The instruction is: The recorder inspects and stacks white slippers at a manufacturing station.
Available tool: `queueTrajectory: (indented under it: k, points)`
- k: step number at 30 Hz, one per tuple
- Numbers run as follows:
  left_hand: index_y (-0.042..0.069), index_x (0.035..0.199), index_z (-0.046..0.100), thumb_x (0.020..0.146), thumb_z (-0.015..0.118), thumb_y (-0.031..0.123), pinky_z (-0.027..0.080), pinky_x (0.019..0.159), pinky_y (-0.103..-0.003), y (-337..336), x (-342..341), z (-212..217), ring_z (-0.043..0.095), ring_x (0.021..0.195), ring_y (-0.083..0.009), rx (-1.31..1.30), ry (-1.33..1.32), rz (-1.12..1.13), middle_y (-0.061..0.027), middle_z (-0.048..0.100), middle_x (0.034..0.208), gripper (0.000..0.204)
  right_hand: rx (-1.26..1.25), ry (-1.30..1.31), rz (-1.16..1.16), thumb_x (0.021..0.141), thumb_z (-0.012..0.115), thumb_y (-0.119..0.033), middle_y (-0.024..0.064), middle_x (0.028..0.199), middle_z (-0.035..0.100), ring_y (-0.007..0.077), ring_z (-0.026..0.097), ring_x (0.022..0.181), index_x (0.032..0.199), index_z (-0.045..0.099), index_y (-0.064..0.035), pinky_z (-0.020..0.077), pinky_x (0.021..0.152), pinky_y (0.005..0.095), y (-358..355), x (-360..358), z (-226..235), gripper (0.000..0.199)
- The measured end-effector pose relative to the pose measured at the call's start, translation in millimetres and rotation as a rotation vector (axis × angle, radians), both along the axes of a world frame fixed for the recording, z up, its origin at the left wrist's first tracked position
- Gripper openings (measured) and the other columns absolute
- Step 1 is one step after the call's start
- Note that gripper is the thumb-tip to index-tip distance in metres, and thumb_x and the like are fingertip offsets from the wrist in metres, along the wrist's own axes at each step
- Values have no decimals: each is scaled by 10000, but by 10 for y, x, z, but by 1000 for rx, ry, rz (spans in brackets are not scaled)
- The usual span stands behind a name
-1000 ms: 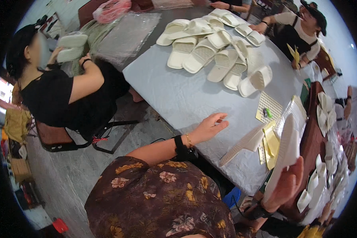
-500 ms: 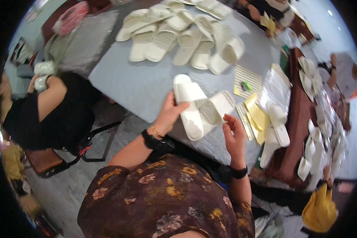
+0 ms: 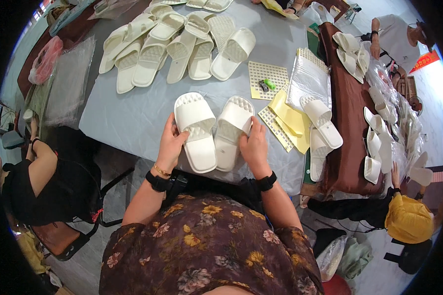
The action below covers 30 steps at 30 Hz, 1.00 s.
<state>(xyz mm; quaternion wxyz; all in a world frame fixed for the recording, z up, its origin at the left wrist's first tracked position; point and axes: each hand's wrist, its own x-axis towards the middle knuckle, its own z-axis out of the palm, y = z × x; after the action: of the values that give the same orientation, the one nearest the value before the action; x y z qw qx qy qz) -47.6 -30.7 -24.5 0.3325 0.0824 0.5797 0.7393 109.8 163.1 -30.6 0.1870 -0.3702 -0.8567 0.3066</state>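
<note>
left hand: i see it clamped on the left slipper
right hand: clamped on the right slipper
grey table: both slippers side by side over its near edge

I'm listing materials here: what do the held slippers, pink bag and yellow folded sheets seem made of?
Held slippers: probably moulded foam or soft plastic, smooth and off-white, with dimpled footbeds. Pink bag: likely thin plastic film, crumpled and slightly shiny. Yellow sheets: apparently paper, matte, with folds.
</note>
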Motion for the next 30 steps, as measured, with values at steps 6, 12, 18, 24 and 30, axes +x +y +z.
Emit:
queueTrajectory:
  k: [6, 12, 18, 24, 30]
  points:
    - [-33, 1535, 163, 881, 553, -49, 465, 935, -296, -40, 13, -110, 571, 1104, -181, -69, 102, -15, -161, 547, 1291, 762, 166, 82, 19, 786, 515, 9, 230, 1114, 545, 432, 588, 971, 1281, 520, -29, 507, 820, 485, 285, 132, 56, 496]
    - [-44, 1514, 241, 874, 602, -1, 499, 882, -302, 244, 160, -88, 629, 1029, -208, -160, 188, -115, -173, 590, 1270, 736, 156, 106, 79, 809, 538, 4, 187, 1108, 571, 391, 605, 957, 1275, 544, -72, 514, 814, 467, 285, 121, 55, 473]
    - [-47, 1430, 383, 791, 717, 102, 420, 1010, -441, 270, 160, -138, 508, 1176, -406, -569, 1005, -82, -245, 489, 1320, 736, 114, 142, 66, 796, 513, 60, 208, 1100, 571, 407, 585, 977, 1264, 552, -29, 490, 838, 457, 331, 43, 30, 478]
    - [0, 1365, 482, 783, 735, 111, 410, 999, -437, 268, 311, 12, 492, 1181, -371, -623, 1234, 70, -210, 483, 1315, 644, 80, 189, 25, 817, 577, 37, 176, 1090, 568, 272, 607, 755, 1243, 558, -28, 509, 686, 357, 357, 126, -66, 431]
    - [67, 1091, 663, 795, 686, 89, 440, 934, -402, 265, 440, 74, 572, 1108, -270, -169, 1498, -360, -72, 638, 1134, 298, 7, 197, 59, 832, 620, 3, 153, 923, 598, 301, 617, 711, 1005, 627, -34, 502, 647, 384, 151, 414, 61, 177]
